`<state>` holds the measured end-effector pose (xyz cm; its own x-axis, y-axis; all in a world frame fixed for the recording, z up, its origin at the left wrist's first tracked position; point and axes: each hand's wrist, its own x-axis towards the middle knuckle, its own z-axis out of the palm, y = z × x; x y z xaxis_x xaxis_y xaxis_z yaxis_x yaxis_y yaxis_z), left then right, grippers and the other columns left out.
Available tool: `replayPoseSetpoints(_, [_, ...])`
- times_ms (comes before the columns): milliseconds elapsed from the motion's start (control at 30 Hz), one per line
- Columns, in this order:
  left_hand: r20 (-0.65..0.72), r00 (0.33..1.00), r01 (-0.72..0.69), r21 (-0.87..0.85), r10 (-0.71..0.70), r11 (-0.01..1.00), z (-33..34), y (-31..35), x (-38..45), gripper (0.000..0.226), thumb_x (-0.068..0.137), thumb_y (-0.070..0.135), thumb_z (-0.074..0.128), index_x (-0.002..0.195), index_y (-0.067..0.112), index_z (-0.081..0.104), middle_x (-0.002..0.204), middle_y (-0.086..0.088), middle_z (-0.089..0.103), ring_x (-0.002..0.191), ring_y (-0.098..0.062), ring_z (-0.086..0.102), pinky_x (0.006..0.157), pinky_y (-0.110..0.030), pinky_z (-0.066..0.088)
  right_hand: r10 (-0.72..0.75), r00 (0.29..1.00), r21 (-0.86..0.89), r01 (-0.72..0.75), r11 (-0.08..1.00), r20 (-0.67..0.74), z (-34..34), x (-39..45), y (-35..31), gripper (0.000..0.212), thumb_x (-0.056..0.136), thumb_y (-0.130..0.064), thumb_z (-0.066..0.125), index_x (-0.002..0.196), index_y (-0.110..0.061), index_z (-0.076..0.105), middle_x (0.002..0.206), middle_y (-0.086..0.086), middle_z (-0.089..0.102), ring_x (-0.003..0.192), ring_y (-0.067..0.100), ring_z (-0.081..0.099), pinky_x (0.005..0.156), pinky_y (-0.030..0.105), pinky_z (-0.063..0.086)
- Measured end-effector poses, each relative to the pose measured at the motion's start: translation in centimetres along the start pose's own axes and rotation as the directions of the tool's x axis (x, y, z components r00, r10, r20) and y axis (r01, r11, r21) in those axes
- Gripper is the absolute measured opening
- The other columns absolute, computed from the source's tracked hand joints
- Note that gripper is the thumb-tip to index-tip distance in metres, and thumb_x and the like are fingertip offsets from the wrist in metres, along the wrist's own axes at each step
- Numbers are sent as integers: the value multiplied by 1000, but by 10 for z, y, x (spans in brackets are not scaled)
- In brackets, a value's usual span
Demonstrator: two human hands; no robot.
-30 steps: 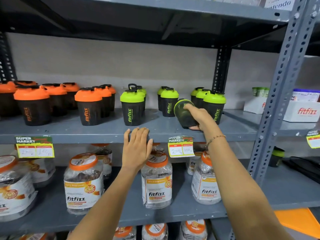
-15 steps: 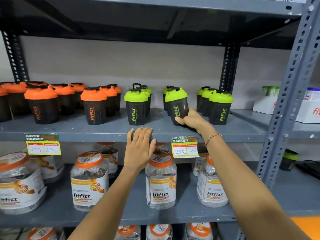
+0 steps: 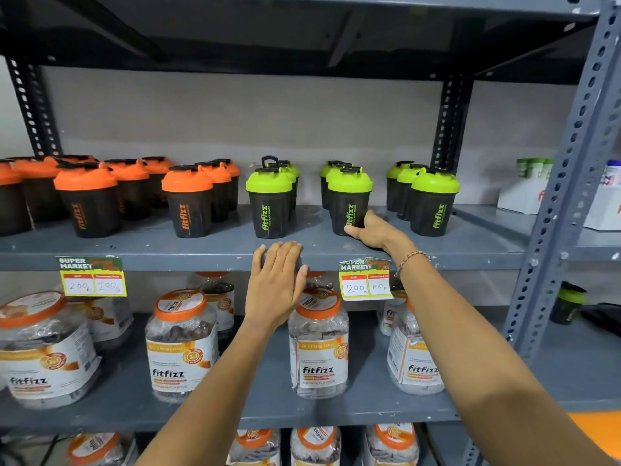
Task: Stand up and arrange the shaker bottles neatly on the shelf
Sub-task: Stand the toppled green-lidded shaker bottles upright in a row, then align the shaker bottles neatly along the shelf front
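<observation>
Black shaker bottles stand in rows on the grey shelf (image 3: 141,252): orange-lidded ones (image 3: 188,203) to the left, green-lidded ones (image 3: 270,201) to the right. My right hand (image 3: 373,230) grips the base of the front green-lidded shaker (image 3: 349,193) of the middle green row, which stands upright on the shelf. Another green row (image 3: 433,200) stands just right of it. My left hand (image 3: 277,280) rests flat, fingers together, against the shelf's front edge and holds nothing.
Clear fitfizz jars (image 3: 317,344) with orange lids fill the shelf below. Price tags (image 3: 364,279) hang from the shelf edge. A perforated grey upright (image 3: 554,203) bounds the bay on the right, with white boxes (image 3: 524,193) and one more shaker (image 3: 568,302) beyond it.
My right hand held the green-lidded shaker tipped on its side, turned it upright and set it on the shelf at the front of the middle green row. My left hand stayed on the shelf edge.
</observation>
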<state>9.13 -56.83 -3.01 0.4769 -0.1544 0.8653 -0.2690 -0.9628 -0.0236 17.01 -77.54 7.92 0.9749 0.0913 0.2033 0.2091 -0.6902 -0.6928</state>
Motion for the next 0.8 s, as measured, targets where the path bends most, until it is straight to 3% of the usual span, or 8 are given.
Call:
replayPoseSetpoints(133, [17,1000,-19,-5,19,1000,-10,1,1,38,98,32,41,126,11,56,126,-5,59,118,-23,52,110,-42,24,8,1000,89,-6,996,-27,-4,-10,2,77,92,-26,60,144,8,16,143,17,47,130,30,46,105,38,39])
replayPoseSetpoints(267, [-19,998,58,-70,-59,996,-20,11,13,30,98,30,38,102,14,63,100,0,64,93,-21,57,91,-37,36,15,970,244,46,969,-243,-11,-26,16,54,92,-13,57,140,0,36,136,16,53,120,29,54,98,35,45])
replayPoseSetpoints(367, [6,990,141,-123,-141,982,-29,23,35,29,98,28,37,85,14,60,85,-2,58,80,-21,50,74,-36,36,118,859,400,107,910,-499,-24,-42,34,30,88,-4,53,116,-5,64,104,13,69,83,20,60,66,26,48])
replayPoseSetpoints(400, [39,987,160,-185,-155,970,-29,28,45,28,98,27,40,88,12,61,88,-4,59,81,-22,52,73,-36,37,177,809,448,117,886,-560,-31,-47,40,26,86,-4,55,109,-5,67,94,10,69,78,19,59,63,26,48])
replayPoseSetpoints(500, [203,946,318,-439,-252,840,-24,46,79,22,93,23,53,107,7,61,110,-9,59,100,-24,56,82,-31,40,311,665,456,49,889,-679,-59,-53,62,27,80,-10,70,105,-7,62,87,3,62,93,23,63,80,28,45])
replayPoseSetpoints(567, [319,878,476,-513,-356,714,-18,57,103,42,88,20,64,123,2,51,125,-13,52,112,-27,53,90,-29,38,326,696,418,-42,908,-640,-78,-52,73,37,77,-13,75,106,-9,54,99,8,61,106,26,60,84,28,43])
replayPoseSetpoints(667, [461,771,637,-552,-439,538,-4,72,132,82,78,22,78,140,-2,30,141,-16,37,129,-28,41,105,-33,36,240,832,315,-83,946,-501,-97,-44,85,43,73,-15,80,102,-6,50,112,13,59,112,26,56,85,29,42])
replayPoseSetpoints(800, [564,635,770,-401,-528,496,21,83,151,105,64,30,88,138,-4,23,143,-18,33,131,-29,37,101,-32,35,120,961,232,-62,971,-248,-110,-24,98,92,69,-14,83,135,2,22,137,13,49,126,27,47,106,36,39])
